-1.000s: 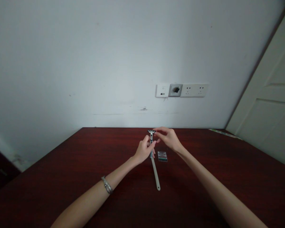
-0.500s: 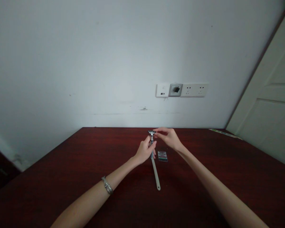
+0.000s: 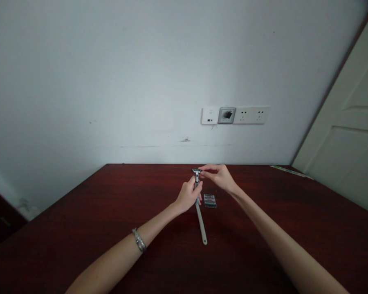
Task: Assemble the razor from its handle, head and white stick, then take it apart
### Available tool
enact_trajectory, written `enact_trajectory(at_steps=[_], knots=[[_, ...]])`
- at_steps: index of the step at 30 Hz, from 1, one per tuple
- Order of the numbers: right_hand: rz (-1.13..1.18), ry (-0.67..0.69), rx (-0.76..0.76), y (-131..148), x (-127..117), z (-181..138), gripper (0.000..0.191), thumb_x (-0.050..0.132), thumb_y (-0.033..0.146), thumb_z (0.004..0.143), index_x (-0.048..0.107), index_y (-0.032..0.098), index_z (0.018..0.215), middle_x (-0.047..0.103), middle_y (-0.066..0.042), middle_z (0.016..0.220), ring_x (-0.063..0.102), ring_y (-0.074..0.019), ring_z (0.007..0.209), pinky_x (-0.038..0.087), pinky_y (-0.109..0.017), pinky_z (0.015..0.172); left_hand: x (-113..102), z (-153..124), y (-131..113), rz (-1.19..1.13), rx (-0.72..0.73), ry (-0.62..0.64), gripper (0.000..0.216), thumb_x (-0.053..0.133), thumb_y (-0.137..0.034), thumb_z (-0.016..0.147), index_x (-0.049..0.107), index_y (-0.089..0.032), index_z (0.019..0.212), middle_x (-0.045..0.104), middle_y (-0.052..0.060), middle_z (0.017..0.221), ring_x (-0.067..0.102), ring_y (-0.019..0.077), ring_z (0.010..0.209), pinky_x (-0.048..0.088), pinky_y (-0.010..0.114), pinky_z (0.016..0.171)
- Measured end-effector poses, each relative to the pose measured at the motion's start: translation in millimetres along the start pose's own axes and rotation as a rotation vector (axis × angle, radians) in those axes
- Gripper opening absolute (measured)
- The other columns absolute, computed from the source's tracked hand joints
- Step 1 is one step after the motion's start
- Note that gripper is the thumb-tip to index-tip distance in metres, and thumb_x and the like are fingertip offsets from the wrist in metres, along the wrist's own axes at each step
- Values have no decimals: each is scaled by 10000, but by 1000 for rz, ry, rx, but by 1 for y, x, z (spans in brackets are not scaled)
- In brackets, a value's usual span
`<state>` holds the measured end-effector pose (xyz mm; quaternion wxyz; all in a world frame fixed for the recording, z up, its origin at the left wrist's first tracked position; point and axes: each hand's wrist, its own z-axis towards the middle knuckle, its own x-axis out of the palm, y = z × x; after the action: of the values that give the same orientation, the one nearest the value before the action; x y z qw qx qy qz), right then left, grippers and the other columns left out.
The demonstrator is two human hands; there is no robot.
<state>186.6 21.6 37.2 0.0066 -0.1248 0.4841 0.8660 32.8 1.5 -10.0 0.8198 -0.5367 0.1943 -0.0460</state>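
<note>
Latest change: lower fingers of the right hand (image 3: 222, 177) tucked in over the past second, from a looser spread to a tighter pinch; otherwise little altered, with the razor (image 3: 197, 177) shifted barely to the right.
Bearing on the work: judged a finer, firmer hold at the razor's head (image 3: 196, 170), with both hands engaged on one piece; whether turning, pressing or only steadying, cannot tell.
Razor: held between the two hands over the table (image 3: 110, 212), head at the far end, well away from the camera.
Left hand (image 3: 187, 195): wrapped around the razor below the head, thumb laid across the near side, fingertips showing at the right.
Right hand: pinching the head's right end between thumb and forefinger.
Stick (image 3: 201, 224): pale grey, holed at the near end, trailing toward the camera from just below the left hand; joined to the razor or merely lined up with it, cannot tell.
Case (image 3: 210, 201): clear, tinged green, lying on the table just right of the left hand, untouched.
</note>
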Motion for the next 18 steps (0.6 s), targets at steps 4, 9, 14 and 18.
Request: enact_trajectory(at_steps=[4, 9, 14, 18], knots=[[-9, -1, 3, -1, -1, 0, 194, 674, 285, 684, 720, 154, 820, 720, -47, 764, 664, -171, 675, 547, -323, 702, 0, 0, 1, 5, 7, -7, 284, 426, -437, 870, 461, -166, 952, 539, -59, 451, 551, 114, 342, 392, 149, 318], [15, 2, 22, -3, -2, 1, 206, 688, 282, 667, 720, 145, 818, 718, -52, 745, 668, -175, 661, 552, -323, 688, 2, 0, 1, 26, -5, 3, 294, 407, -444, 876, 460, -167, 960, 545, -55, 455, 555, 121, 344, 389, 155, 311], [41, 10, 12, -4, -2, 1, 216, 697, 309, 656, 723, 152, 802, 719, -52, 765, 668, -175, 661, 562, -330, 688, 4, 0, 2, 28, -18, -16, 283, 398, -440, 877, 459, -167, 917, 530, -61, 442, 542, 116, 328, 394, 160, 309], [56, 10, 6, -4, -2, 1, 229, 708, 326, 647, 725, 155, 799, 718, -55, 774, 669, -178, 668, 568, -335, 691, 3, 0, 3, 17, -20, -12, 280, 400, -443, 877, 453, -169, 898, 533, -58, 447, 546, 117, 333, 383, 154, 303]])
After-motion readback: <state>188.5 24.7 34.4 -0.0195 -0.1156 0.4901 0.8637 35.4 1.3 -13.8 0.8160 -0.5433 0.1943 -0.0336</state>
